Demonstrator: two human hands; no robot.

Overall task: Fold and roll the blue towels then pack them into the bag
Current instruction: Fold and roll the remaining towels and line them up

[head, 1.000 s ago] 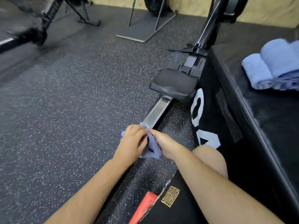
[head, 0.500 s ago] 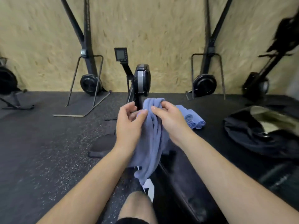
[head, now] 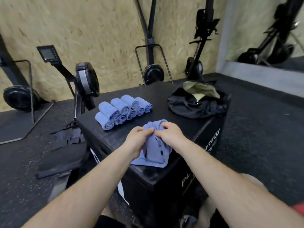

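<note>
Blue cloth filled both our hands: we had our left hand and right hand pinched shut on the top of one loose blue towel, bunched and crumpled, its lower end draped on the near corner of the black box that served as our desk. It was neither folded nor rolled.

Farther back on the same top sat the rolled towels, stacked in two layers and touching one another. We counted about nine: five or so spiral ends along the lower row and four rolls resting on top, though the blur made the exact number uncertain. To their right, well apart from them, the black bag lay slumped with its mouth open and a pale lining showing. We could see no towel inside it, though part of the interior was hidden from us.

By our judgement, the rolling was nearly finished, with this one towel left as far as we could see, while the packing had not begun. What remained was to flatten, fold and roll the towel in our hands, then move every roll into the bag.

One loose towel, one bag, one box, two hands.
</note>
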